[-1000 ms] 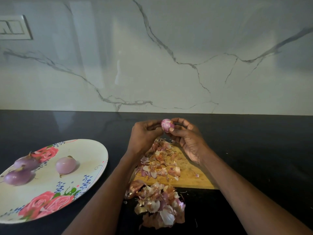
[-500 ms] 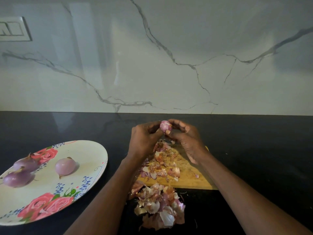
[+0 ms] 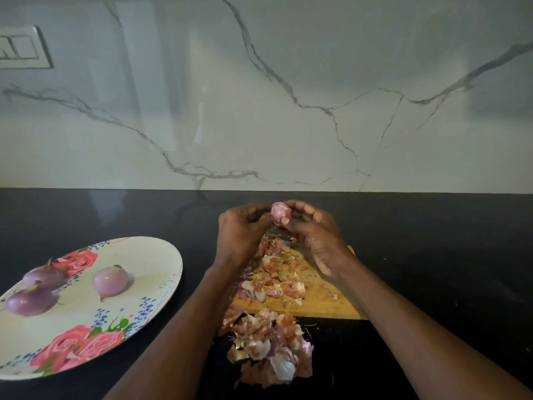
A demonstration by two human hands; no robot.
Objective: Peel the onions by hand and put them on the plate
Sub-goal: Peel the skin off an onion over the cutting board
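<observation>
Black countertop (image 3: 432,241), glossy, backed by a white marble-veined wall (image 3: 288,96); a switch plate (image 3: 21,47) sits at the upper left of the wall. A floral plate (image 3: 138,255) lies at left, well apart from the hands. It carries three peeled onions: two darker purple ones, far left (image 3: 43,277) and near left (image 3: 28,301), just beside each other, and a paler one (image 3: 111,281) alone toward the middle.

A wooden cutting board (image 3: 323,301) lies under the hands, strewn with loose onion skins (image 3: 274,281). A second, larger heap of skins (image 3: 271,347) sits on the counter just off the board's near edge, between the two forearms.

Both hands are raised above the board's far end. The left hand (image 3: 239,229) curls its fingers toward the small onion (image 3: 279,212), its knuckles facing the camera; the fingertips are hidden, so its contact with the onion is probable, not certain. The right hand (image 3: 314,229) pinches the onion, thumb low on its near side and fingers curled over its top. The onion shows pink and white patches.
</observation>
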